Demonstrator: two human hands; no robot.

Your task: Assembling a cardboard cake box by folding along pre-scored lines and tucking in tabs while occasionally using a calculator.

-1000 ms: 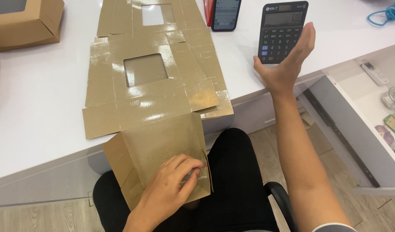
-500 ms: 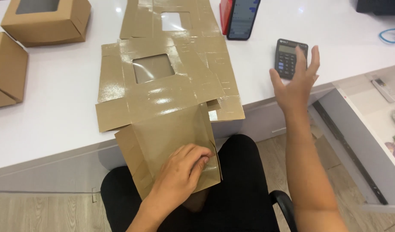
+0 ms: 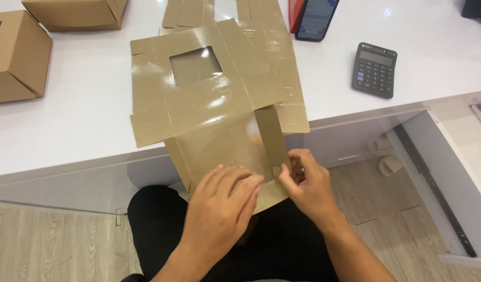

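At the near edge of the white desk [image 3: 83,120], a flat unfolded cardboard box blank [image 3: 214,99] with a glossy brown surface lies half on the top and half hanging over the person's lap. It has a square window cut-out [image 3: 195,66] in its upper panel. The lowest panel of the blank sticks out past the desk edge, and both hands are on it.

The left hand [image 3: 222,206] lies flat on this lower panel, fingers stretched and close together, pressing the cardboard down — it does not grip anything. The right hand [image 3: 305,183] is just beside it, touching the panel's right corner. Its thumb and fingers are bent and pinch the lower end of a narrow side flap [image 3: 270,140], which stands folded up over the panel.

To the right on the desk, well apart from the hands, lies a dark calculator [image 3: 374,69]. Behind it, near the far edge, is a smartphone [image 3: 316,16] with a lit screen, beside something red. More flat blanks [image 3: 219,10] lie under the top of the first one. On the left stand two folded brown cardboard boxes [image 3: 18,57] — one of them only partly in view. Below is a wooden floor [image 3: 52,245].
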